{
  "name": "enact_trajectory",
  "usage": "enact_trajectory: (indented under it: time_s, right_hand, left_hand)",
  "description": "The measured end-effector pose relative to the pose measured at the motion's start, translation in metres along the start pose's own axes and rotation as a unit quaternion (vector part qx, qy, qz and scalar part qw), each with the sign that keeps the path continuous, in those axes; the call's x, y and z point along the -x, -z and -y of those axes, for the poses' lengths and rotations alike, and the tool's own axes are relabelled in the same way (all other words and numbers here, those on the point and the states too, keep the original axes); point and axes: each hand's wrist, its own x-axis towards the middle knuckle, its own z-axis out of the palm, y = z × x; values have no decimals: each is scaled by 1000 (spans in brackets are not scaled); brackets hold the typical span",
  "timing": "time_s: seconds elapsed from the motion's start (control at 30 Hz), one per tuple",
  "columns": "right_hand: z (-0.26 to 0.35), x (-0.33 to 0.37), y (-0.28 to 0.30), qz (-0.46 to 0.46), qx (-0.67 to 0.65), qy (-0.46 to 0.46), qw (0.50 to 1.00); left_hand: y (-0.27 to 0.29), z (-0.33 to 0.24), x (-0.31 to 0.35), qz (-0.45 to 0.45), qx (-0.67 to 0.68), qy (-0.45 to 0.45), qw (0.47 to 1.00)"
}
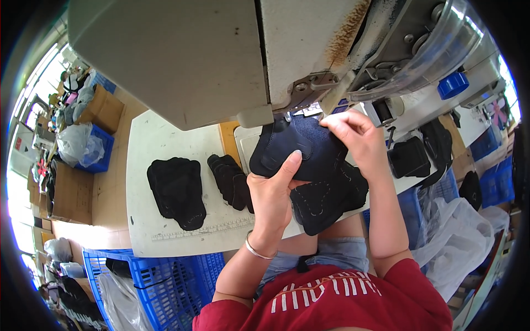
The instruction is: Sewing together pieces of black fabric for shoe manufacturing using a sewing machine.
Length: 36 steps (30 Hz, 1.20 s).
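Under the head of a sewing machine [298,83], I hold a black fabric piece [287,144] with stitched lines and a fuzzy dark patch. My left hand [270,201] grips its near edge, thumb on top and fingers underneath. At the piece's far right side, the fingertips of my right hand [359,140] are pinched together on it, close to the needle area. The needle itself is hidden from me. Below the held piece, another black fabric section [331,193] with pale dashed stitching hangs over the table's near edge; whether the two are joined I cannot tell.
Left on the white table [146,138] lie a stack of black fabric pieces [176,190] and a narrower stack [226,179]. More black pieces [408,157] lie to the right. Blue crates [160,287] stand below left, and clear plastic bags [458,237] sit at the right.
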Motion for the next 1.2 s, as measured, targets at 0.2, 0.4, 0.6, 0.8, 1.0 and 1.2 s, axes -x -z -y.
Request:
enact_trajectory:
  time_s: [0.2,0.4,0.6,0.8,1.0,1.2]
  right_hand:
    - [-8,-7,-13,-4,-336,-41,941]
    - [-4,-4,-17,-71,-80,106,989]
    - [-10,4,-15,-18,-71,45,996]
    - [-8,0,-8,13,-33,19,999]
    - [-11,0,-14,-43,-48,60,996]
    - [-19,2,-6,-139,161,194,958]
  left_hand:
    - [-3,1,0,-6,14,-6,1000]
    - [-7,3,1,-15,-2,-13,1000]
    - [-13,7,0,-33,-12,-33,999]
    - [-15,6,-3,-36,-21,-48,998]
    - [-12,2,-9,-28,-27,-37,999]
    - [-7,-7,-16,-15,-60,-21,998]
